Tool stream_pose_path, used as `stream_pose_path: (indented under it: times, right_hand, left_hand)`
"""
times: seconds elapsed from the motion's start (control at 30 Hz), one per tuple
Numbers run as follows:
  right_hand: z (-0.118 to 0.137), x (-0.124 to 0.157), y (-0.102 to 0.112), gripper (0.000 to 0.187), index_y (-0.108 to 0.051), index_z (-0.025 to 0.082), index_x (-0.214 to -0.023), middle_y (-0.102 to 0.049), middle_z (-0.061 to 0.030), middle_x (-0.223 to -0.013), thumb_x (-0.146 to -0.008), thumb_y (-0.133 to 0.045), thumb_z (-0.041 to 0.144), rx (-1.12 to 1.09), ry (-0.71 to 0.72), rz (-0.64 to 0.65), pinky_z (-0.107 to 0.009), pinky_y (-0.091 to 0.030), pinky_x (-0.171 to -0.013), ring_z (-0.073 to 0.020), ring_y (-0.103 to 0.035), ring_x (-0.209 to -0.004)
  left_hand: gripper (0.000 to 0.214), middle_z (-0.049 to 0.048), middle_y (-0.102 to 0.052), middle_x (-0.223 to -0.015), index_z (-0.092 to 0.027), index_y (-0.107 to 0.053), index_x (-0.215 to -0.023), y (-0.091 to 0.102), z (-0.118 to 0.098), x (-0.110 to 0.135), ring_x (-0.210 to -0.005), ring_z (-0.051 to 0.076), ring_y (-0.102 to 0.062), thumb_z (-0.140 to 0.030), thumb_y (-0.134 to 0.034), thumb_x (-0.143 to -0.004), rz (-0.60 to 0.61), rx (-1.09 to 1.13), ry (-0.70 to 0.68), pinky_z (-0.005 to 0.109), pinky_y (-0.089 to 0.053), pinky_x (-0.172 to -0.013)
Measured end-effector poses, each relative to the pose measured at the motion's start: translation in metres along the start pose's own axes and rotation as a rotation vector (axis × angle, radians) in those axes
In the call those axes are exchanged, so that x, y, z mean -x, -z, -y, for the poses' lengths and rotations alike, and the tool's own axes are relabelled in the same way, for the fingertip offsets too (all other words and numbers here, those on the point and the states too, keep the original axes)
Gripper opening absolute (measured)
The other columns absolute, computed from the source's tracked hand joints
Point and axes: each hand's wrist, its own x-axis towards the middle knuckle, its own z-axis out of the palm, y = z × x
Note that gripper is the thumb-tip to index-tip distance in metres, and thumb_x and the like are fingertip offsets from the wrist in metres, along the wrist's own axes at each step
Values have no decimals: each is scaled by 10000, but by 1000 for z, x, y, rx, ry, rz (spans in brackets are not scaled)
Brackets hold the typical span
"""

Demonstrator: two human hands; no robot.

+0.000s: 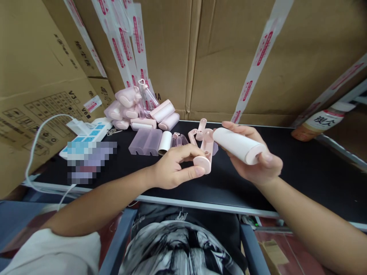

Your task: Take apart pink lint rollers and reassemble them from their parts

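Note:
My left hand (174, 167) pinches a pink plastic roller handle (205, 152) by its round end, holding it just above the black table (309, 168). My right hand (255, 160) is wrapped round a white lint roll (237, 145), its near end close to the handle's top. Both hands hover over the middle of the table. Behind them lie a translucent pink cover (145, 141), a loose white roll (165, 142) and another pink handle (198, 131).
A pile of assembled pink rollers (134, 109) rests at the back left against cardboard boxes (229, 57). A white power strip (91, 131) with cable lies at left. A bottle (321, 124) lies at the right rear on a metal shelf rail.

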Motion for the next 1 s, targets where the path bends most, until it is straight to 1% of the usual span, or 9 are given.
stream_pose_path:
  times: [0.13, 0.2, 0.33, 0.43, 0.57, 0.67, 0.77, 0.9, 1.0]
  right_hand:
    - [1, 6, 0, 678, -763, 355, -1289, -612, -101, -1526, -751, -821, 763, 267, 150, 190, -656, -447, -1215, -432, -546, -1442]
    - [2, 8, -3, 687, -732, 367, -1342, -595, -117, -1533, -773, -817, 743, 374, 226, 295, -678, -453, -1205, -440, -538, -1457]
    - [3, 9, -11, 698, -669, 380, -1418, -556, -130, -1561, -799, -814, 668, 451, 356, 388, -690, -469, -1189, -449, -543, -1459]
    - [3, 8, -13, 694, -678, 374, -1423, -558, -133, -1548, -814, -804, 684, 470, 383, 360, -690, -466, -1193, -448, -551, -1440]
    - [-2, 9, -12, 663, -718, 364, -1381, -571, -138, -1509, -823, -804, 710, 510, 367, 296, -702, -464, -1186, -442, -562, -1409]
    - [-7, 11, -11, 700, -715, 370, -1374, -557, -138, -1512, -772, -858, 697, 604, 429, 244, -726, -458, -1179, -452, -568, -1394]
    - [-10, 12, -12, 757, -704, 405, -1359, -539, -122, -1521, -688, -923, 679, 726, 551, 202, -751, -470, -1151, -475, -573, -1377]
    - [-12, 10, -12, 816, -681, 445, -1369, -532, -105, -1518, -642, -947, 702, 832, 687, 183, -773, -487, -1115, -497, -565, -1373]
    - [-13, 9, -12, 815, -676, 448, -1367, -521, -101, -1531, -645, -950, 708, 850, 708, 191, -783, -483, -1111, -502, -553, -1378]
  left_hand:
    - [660, 94, -752, -892, -201, -771, -795, 0, -2, -5, -851, 219, -728, -685, -436, -1091, -108, 57, 100, 434, -605, -902]
    - [603, 59, -687, -776, -195, -694, -697, -2, -1, -8, -737, 186, -667, -673, -576, -1044, -189, 75, 195, 391, -583, -767]
    - [555, -31, -575, -822, -208, -504, -809, -6, 4, -13, -690, 105, -573, -540, -947, -776, -320, 241, 258, 263, -518, -644]
    - [600, -52, -533, -856, -225, -464, -887, -6, 8, -12, -678, 79, -524, -486, -983, -734, -300, 314, 276, 234, -481, -628]
    - [398, -33, -576, -886, -234, -550, -1008, -4, 11, -7, -707, 113, -563, -385, -880, -847, -169, 168, 346, 285, -514, -684]
    - [306, 53, -658, -1138, -244, -620, -1174, -5, 11, -5, -1027, 209, -663, -209, -751, -900, -177, -181, 190, 385, -570, -904]
    - [475, 104, -639, -1366, -274, -573, -1369, -7, 9, -3, -1309, 262, -612, -88, -627, -936, -163, -379, -20, 467, -530, -1104]
    - [576, 105, -630, -1337, -299, -495, -1473, -10, 5, -2, -1283, 261, -603, -62, -584, -955, -198, -480, -224, 494, -529, -1131]
    - [651, 117, -607, -1369, -312, -461, -1514, -12, 5, -2, -1378, 291, -555, -57, -595, -930, -205, -510, -223, 549, -494, -1189]
